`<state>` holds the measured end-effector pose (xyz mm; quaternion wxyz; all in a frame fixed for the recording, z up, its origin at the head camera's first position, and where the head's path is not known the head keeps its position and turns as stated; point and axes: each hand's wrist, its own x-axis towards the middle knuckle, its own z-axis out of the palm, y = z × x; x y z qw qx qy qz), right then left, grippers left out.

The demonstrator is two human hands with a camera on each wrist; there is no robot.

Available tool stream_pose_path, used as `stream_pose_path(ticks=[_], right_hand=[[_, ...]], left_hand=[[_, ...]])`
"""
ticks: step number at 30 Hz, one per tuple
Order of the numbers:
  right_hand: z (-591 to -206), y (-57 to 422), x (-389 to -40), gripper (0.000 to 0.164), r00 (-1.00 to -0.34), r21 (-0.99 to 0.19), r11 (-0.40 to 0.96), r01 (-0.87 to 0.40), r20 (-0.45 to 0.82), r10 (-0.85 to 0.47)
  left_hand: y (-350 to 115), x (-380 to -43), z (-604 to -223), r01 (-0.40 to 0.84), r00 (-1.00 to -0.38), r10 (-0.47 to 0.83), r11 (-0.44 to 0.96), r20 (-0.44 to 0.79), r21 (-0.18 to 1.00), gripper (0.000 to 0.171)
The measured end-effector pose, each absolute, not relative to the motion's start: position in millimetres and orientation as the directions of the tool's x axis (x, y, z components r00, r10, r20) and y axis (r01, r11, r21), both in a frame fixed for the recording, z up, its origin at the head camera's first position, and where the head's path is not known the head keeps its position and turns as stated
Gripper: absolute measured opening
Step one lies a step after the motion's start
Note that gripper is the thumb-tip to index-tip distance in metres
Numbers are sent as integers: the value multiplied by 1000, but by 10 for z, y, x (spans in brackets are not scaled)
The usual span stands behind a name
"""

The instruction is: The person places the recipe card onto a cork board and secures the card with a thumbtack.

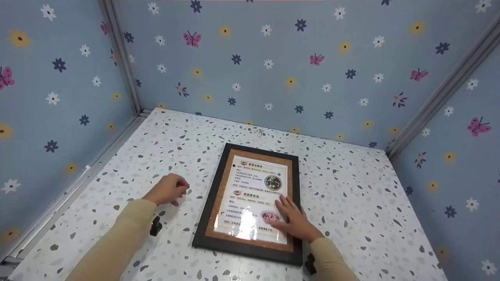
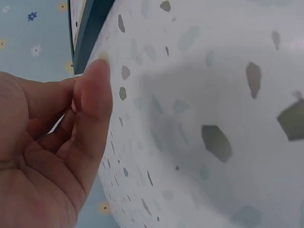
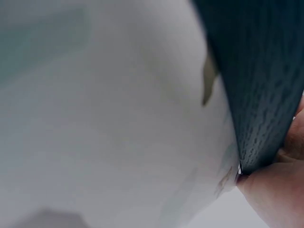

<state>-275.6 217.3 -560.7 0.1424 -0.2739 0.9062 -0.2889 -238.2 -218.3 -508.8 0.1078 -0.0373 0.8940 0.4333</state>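
A black-edged cork board lies on the speckled table, tilted slightly in the head view. Pinned on it is a glossy printed sheet with two blocks of text and two food pictures. My right hand rests on the lower right part of the board, fingers extended over the sheet and the black border. In the right wrist view, part of that hand touches the outer side of the border. Left of the board, my left hand hovers close over the table, fingers loosely curled, with nothing visible in it.
The speckled white table is bounded by a flowered blue back panel and two side panels. Metal posts stand at the corners. Small pushpins, one of them a dark pin, sit along the sheet's edges.
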Motion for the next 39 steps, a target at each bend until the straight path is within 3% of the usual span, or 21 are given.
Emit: stream_pose_path(ticks=[8, 18, 25, 31, 35, 39], right_hand=[[-5606, 2186, -2772, 80, -809, -612, 673, -415, -90, -581], [-5558, 2218, -2779, 57, -826, -654, 669, -352, -120, -551], [-5575, 2237, -2768, 79, -803, -683, 615, -395, -67, -592], [-5588, 2221, -2753, 91, -824, -650, 646, -401, -53, -564], [-5584, 2228, -2764, 91, -840, -642, 670, -373, -72, -537], [-5587, 2258, -2786, 81, -839, -651, 668, -361, -87, -537]], left_hand=[[-1911, -2465, -5016, -39, -988, 101, 569, -117, 821, 18], [-1440, -2479, -4966, 2, -972, 202, 512, -118, 859, 18], [-1187, -2527, -5019, 73, -953, 299, 378, -47, 923, 12], [-1005, -2643, -5044, 131, -933, 359, 325, 6, 937, 14], [-850, -2709, -5046, 172, -923, 383, 321, 39, 931, 15], [-658, -2718, -5070, 203, -904, 425, 329, 48, 922, 17]])
